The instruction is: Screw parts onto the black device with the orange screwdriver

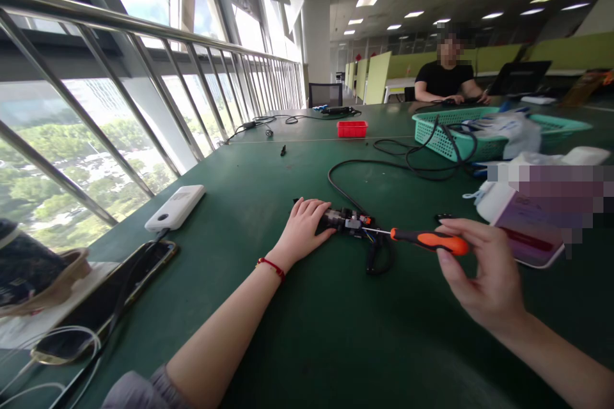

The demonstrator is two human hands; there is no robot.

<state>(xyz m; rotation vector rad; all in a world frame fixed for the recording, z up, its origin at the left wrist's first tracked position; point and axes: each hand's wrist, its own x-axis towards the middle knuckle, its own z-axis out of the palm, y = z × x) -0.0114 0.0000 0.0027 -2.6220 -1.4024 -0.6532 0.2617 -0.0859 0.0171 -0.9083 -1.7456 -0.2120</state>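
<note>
My left hand point(303, 229) lies closed over the dark body of a corded power tool point(354, 222) and holds it on the green table. The tool's rear is uncovered, with grey and orange parts and thin wires showing. In my right hand point(487, 275), the thumb and fingers grip the butt of an orange and black screwdriver point(426, 239). Its slim shaft points left, and the tip meets the exposed part of the tool. A black curved piece point(380, 259) rests just below the shaft. My left fingertips are partly hidden behind the tool.
A black cable point(345, 163) loops from the tool toward a teal basket point(441, 134) at right. Beyond stands a small red box point(352, 129). A tissue pack point(532, 217) is near my right hand; a white power bank point(176, 208) and phone point(110, 300) lie left. A person sits opposite.
</note>
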